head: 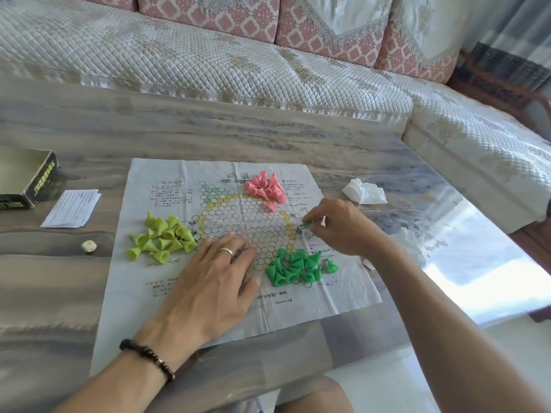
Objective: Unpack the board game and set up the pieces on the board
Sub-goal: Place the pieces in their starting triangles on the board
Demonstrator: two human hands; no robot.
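A creased paper game board point(208, 308) printed with a star of small circles lies flat on the table. Three heaps of cone-shaped pieces rest on it: yellow-green pieces point(162, 238) at the left, pink pieces point(266, 187) at the top, dark green pieces point(295, 268) at the lower right. My left hand point(213, 281), with a ring and a bead bracelet, lies flat with spread fingers on the board's lower middle. My right hand point(337, 226) pinches one dark green piece point(307, 224) at the board's right point.
A dark game box point(28, 178) stands open at the table's left edge, with a folded instruction sheet point(73, 208) and a white die point(89, 246) beside it. Crumpled white plastic point(365, 191) lies right of the board. A quilted sofa point(208, 61) runs behind the table.
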